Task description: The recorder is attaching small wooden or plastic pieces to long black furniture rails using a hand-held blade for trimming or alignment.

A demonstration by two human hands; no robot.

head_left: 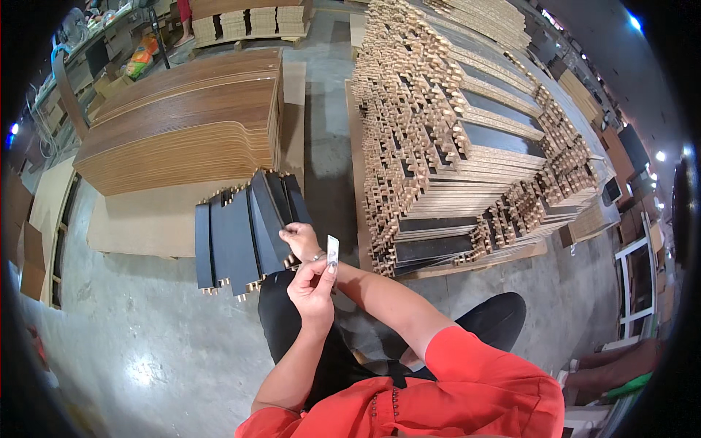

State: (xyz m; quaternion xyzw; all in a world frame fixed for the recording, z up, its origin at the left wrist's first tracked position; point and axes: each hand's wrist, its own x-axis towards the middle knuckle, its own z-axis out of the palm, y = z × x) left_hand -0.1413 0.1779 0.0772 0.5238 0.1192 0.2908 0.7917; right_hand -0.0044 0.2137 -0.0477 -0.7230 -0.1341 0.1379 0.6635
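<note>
My left hand (pixel 312 296) is pinched on a small flat silvery blade-like strip (pixel 333 250), held upright with its slanted end at the top. Just beyond it, my right hand (pixel 299 241) reaches across to the left, its fingers closed at the edge of a dark grey panel (pixel 270 204). That panel leans among several narrow dark grey panels (pixel 232 244), fanned side by side in front of my knee. Short wooden dowels (pixel 241 296) stick out of their ends. My right wrist is partly behind the strip.
A big stack of dowelled panels (pixel 438 160) rises on a pallet at the right. Brown wood-grain boards (pixel 182 117) with a curved edge are piled at the far left. Grey concrete floor (pixel 146 328) surrounds them. Another pallet of boards (pixel 248 22) stands at the back.
</note>
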